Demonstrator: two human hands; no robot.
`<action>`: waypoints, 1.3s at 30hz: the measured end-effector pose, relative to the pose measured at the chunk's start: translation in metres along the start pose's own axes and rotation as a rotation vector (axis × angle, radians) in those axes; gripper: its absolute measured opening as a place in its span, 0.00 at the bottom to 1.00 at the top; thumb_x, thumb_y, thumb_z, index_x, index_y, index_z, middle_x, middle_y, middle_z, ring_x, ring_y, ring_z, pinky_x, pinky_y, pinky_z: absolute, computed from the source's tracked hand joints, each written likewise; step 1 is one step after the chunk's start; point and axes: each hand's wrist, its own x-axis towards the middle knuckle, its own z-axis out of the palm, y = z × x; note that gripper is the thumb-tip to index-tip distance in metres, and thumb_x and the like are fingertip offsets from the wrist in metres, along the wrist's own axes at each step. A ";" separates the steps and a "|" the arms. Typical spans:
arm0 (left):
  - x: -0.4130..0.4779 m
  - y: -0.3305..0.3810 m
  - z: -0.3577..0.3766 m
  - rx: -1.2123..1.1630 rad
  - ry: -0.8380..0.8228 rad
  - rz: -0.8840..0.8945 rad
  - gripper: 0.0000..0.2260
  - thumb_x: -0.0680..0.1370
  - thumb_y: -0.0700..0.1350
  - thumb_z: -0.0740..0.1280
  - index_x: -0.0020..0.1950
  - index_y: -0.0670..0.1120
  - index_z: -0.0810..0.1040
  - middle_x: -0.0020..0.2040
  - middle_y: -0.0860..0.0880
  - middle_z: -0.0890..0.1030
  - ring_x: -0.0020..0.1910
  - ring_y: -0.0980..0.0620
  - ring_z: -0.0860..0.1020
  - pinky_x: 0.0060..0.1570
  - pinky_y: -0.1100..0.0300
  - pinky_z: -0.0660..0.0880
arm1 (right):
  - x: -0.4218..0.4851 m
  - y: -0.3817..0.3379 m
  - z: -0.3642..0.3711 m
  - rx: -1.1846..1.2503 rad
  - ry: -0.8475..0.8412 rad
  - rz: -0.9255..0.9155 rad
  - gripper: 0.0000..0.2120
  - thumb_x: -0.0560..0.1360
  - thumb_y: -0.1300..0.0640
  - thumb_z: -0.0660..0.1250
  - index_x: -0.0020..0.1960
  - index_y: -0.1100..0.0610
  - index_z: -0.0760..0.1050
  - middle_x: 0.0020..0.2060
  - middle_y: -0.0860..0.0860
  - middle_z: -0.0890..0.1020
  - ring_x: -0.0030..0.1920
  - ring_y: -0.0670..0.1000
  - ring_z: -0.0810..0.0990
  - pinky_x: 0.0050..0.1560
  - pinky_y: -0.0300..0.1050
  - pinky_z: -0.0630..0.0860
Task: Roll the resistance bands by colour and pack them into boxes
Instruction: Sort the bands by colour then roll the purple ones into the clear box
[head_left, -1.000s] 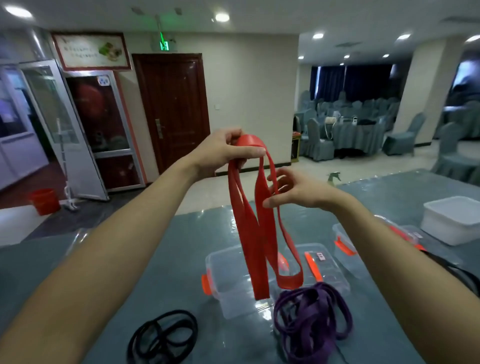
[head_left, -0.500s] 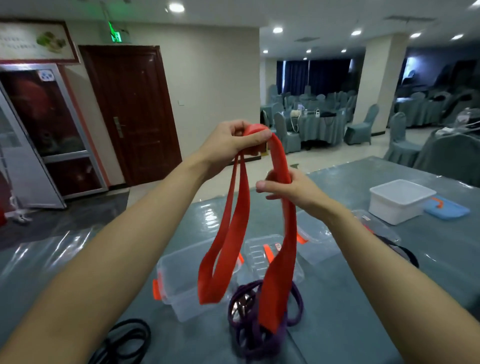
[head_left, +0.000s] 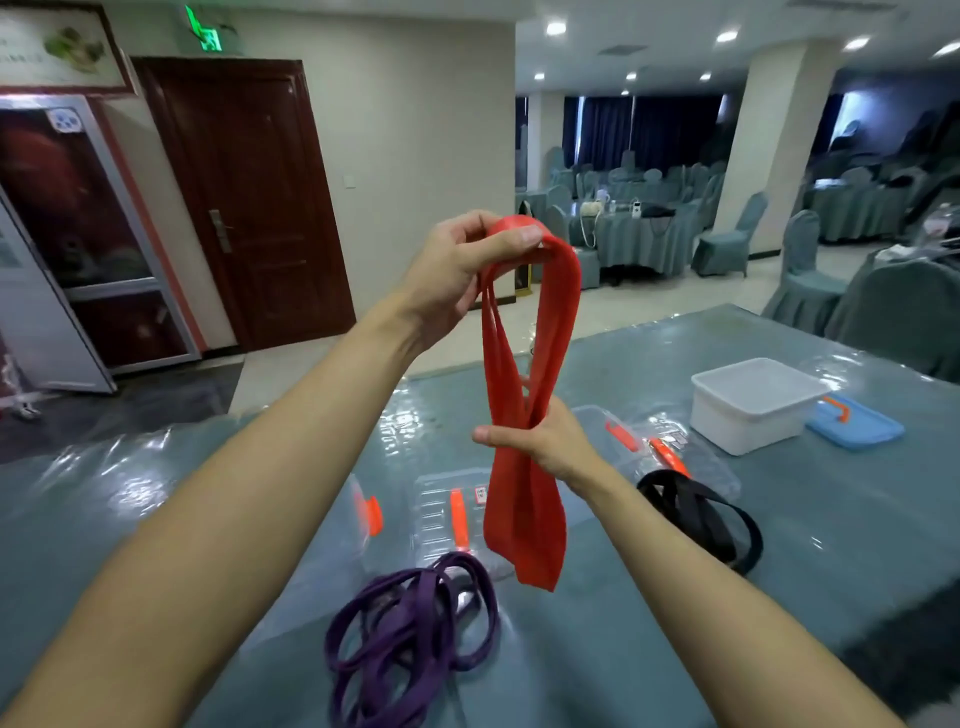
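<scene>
Though partly hidden, right hand clasping red band, left hand pinching top.

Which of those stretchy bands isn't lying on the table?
The red band, held up in the left hand and right hand; purple bands and black bands lie on the table.

A pale wall holds a dark wooden door under a green exit sign, with a glass door to its left. Recessed ceiling lights shine over a white pillar, dark blue curtains, and round tables and chairs draped in grey-green cloth on a light floor.
</scene>
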 end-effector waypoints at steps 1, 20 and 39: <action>0.006 -0.003 0.004 -0.017 0.005 -0.006 0.06 0.81 0.34 0.73 0.56 0.37 0.78 0.61 0.32 0.82 0.66 0.33 0.81 0.78 0.44 0.73 | 0.001 0.008 -0.005 -0.043 0.020 0.016 0.46 0.59 0.45 0.91 0.72 0.49 0.75 0.54 0.49 0.89 0.55 0.49 0.88 0.59 0.47 0.84; -0.031 -0.231 -0.034 0.610 -0.274 -0.413 0.48 0.61 0.80 0.76 0.74 0.55 0.77 0.70 0.57 0.82 0.70 0.61 0.78 0.69 0.60 0.75 | 0.024 -0.031 -0.149 -1.228 -0.261 0.273 0.23 0.64 0.46 0.85 0.53 0.55 0.85 0.43 0.52 0.88 0.44 0.55 0.85 0.44 0.47 0.80; 0.092 -0.302 0.192 0.178 -0.080 -0.337 0.22 0.57 0.45 0.75 0.50 0.41 0.84 0.37 0.47 0.80 0.36 0.51 0.76 0.36 0.60 0.74 | 0.011 0.136 -0.319 -0.323 -0.254 0.223 0.34 0.67 0.55 0.85 0.69 0.43 0.76 0.49 0.38 0.86 0.48 0.39 0.84 0.51 0.34 0.79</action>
